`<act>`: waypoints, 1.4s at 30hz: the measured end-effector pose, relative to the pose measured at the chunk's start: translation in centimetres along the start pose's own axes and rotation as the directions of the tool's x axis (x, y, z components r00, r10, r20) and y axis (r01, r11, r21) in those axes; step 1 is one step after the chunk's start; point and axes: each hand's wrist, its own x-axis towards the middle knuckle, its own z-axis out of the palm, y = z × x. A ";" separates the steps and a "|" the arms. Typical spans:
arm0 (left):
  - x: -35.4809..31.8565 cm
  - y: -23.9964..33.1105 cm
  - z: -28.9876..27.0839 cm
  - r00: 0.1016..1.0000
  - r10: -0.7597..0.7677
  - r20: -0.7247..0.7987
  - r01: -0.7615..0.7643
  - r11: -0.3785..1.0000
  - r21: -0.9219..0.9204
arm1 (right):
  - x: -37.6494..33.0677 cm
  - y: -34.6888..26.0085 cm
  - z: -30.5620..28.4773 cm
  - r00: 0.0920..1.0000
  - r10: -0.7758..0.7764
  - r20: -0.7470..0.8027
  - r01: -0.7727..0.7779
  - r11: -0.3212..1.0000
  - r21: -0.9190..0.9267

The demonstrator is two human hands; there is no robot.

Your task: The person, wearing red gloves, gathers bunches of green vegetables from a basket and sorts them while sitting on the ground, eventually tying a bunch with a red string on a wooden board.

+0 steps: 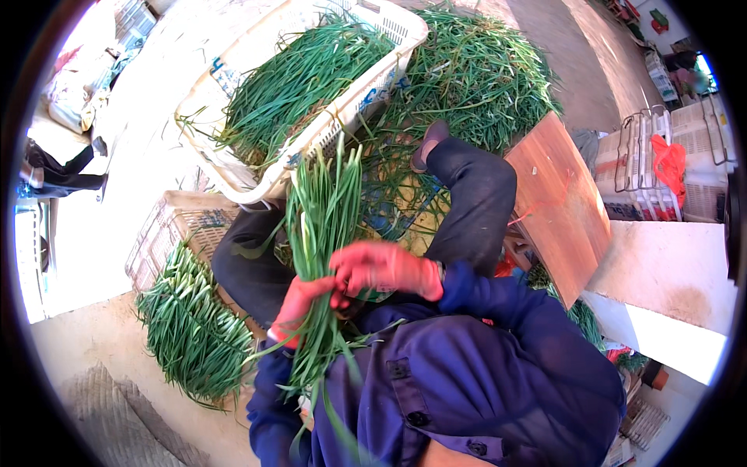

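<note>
In front of my lap, a long bundle of green chives [320, 210] stands tilted, its pale stem ends pointing away and its leaf tips hanging over my apron. Wrapped round the bundle's middle is my left hand [299, 307], in a red glove. My right hand [385, 268], gloved in red too, meets the left thumb at the bundle's right side. Its fingers are curled and pressed together, slightly blurred; what they pinch is hidden. Just beyond my knees, a white plastic crate [342, 117] holds a heap of loose chives [311, 82].
At left, chives [191, 335] lie in rows against a slatted crate [206, 218]. A loose chive pile [482, 78] lies beyond my right foot. To my right are a brown wooden board [556, 206], a white block [661, 268] and stacked crates [700, 140]. Another person's legs [66, 175] show far left.
</note>
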 end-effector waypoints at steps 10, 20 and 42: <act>-12.5 -8.1 -6.4 0.958 -0.184 -0.218 0.168 0.982 -0.086 | 8.3 5.6 -6.6 0.863 0.232 -0.450 -0.184 0.972 0.148; -12.1 -12.5 -6.2 0.965 -0.199 -0.170 0.181 0.977 -0.116 | 6.0 -3.7 -11.6 0.776 0.021 -0.630 -0.218 0.947 -0.237; -12.1 -12.6 -6.7 0.994 -0.071 -0.088 0.079 0.992 0.096 | 5.0 0.0 1.8 0.905 0.267 -0.331 -0.421 0.661 -0.621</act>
